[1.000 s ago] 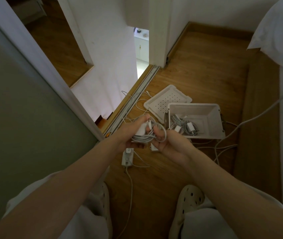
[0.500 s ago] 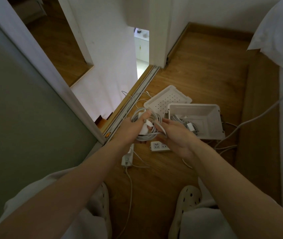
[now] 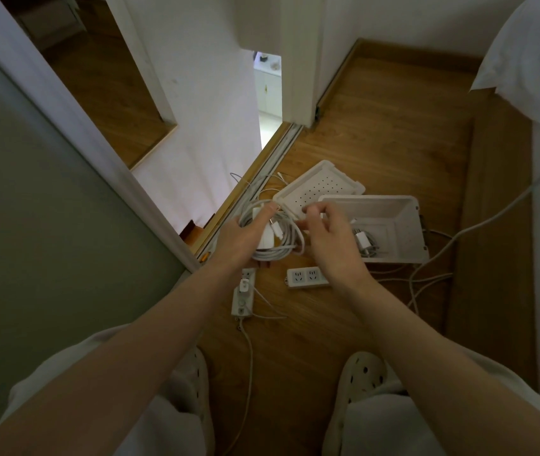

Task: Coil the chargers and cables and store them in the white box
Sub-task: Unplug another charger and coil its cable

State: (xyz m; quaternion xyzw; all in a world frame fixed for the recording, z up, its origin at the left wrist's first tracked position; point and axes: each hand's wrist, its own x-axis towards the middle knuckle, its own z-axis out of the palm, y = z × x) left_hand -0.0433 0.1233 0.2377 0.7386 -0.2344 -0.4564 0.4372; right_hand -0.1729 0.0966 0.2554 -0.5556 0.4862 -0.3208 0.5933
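One charger (image 3: 365,243) lies coiled in the white box (image 3: 407,205); beside it the left hand (image 3: 242,235) grips another coil (image 3: 282,253), the right hand's (image 3: 334,248) hold is unclear; loose cables (image 3: 435,277) lie near it.

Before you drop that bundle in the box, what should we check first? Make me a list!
1. Cable wound up: ok, the cable bundle sits in neat loops.
2. Firm hold: ok, the left hand grips it.
3. Loose end tucked in: cannot tell, the right hand covers that side.
4. Box open: ok, the box is uncovered and its lid lies behind it.
5. Room inside: ok, only one coiled charger lies there.
6. Everything collected: not ok, a plugged charger sits in a power strip on the floor.
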